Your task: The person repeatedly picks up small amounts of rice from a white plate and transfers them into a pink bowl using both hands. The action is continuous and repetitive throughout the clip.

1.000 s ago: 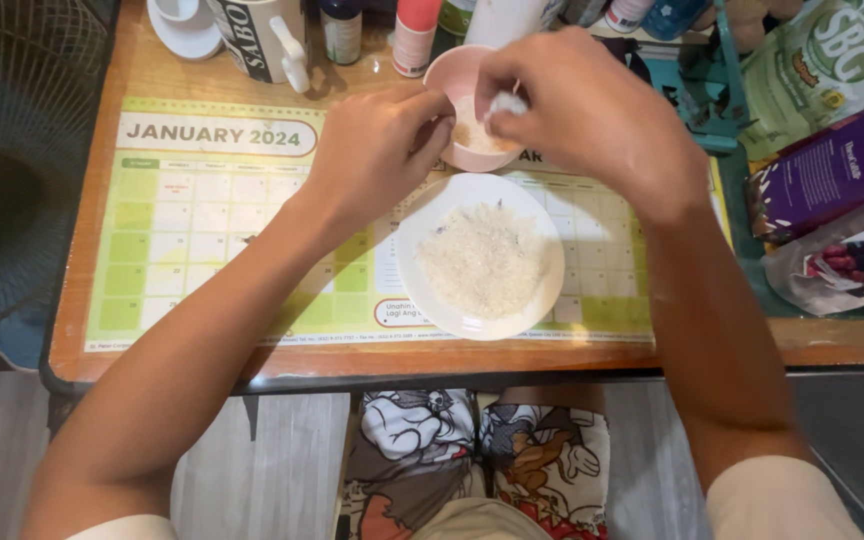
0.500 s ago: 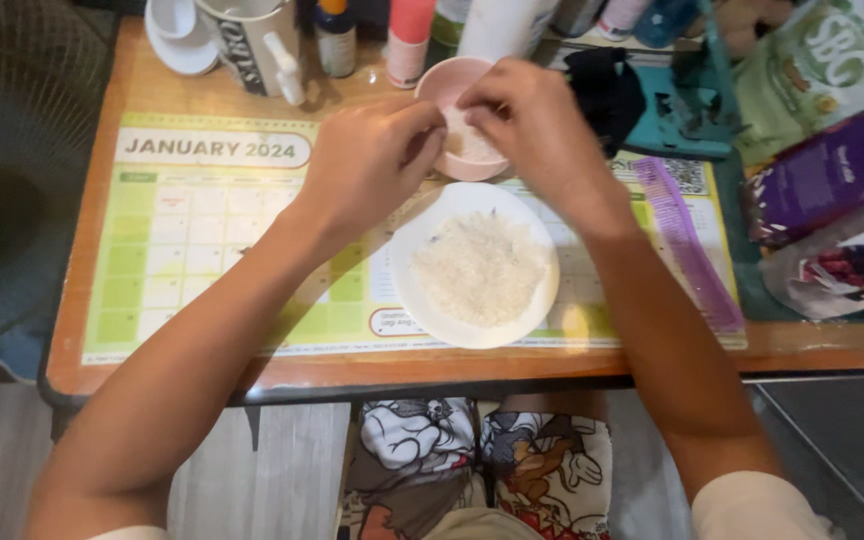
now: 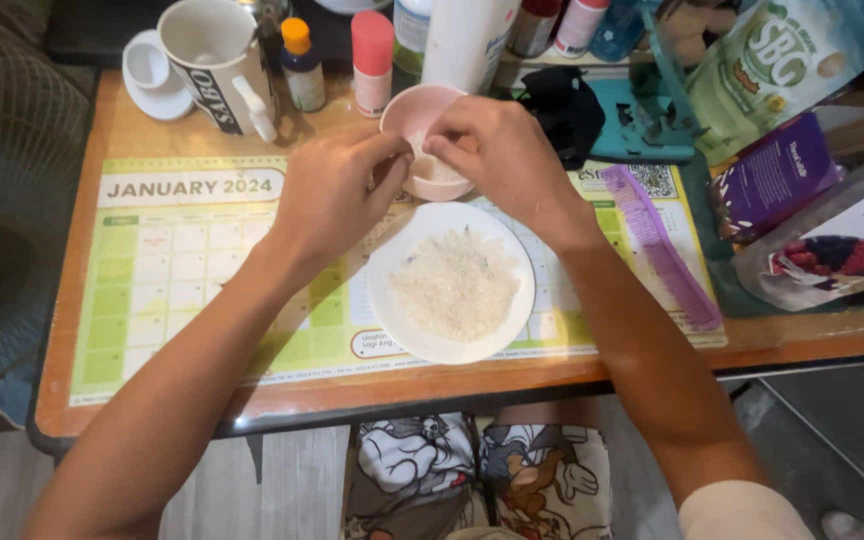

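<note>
Both hands, left point(image 3: 330, 195) and right point(image 3: 500, 160), pinch something too small to identify over the pink bowl point(image 3: 414, 112); the white plate point(image 3: 514, 262) remains heaped with grains.

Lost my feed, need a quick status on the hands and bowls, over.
Left hand and right hand both over pink bowl, fingertips pinched. White plate of rice just below. Purple comb lies clear, right.
</note>
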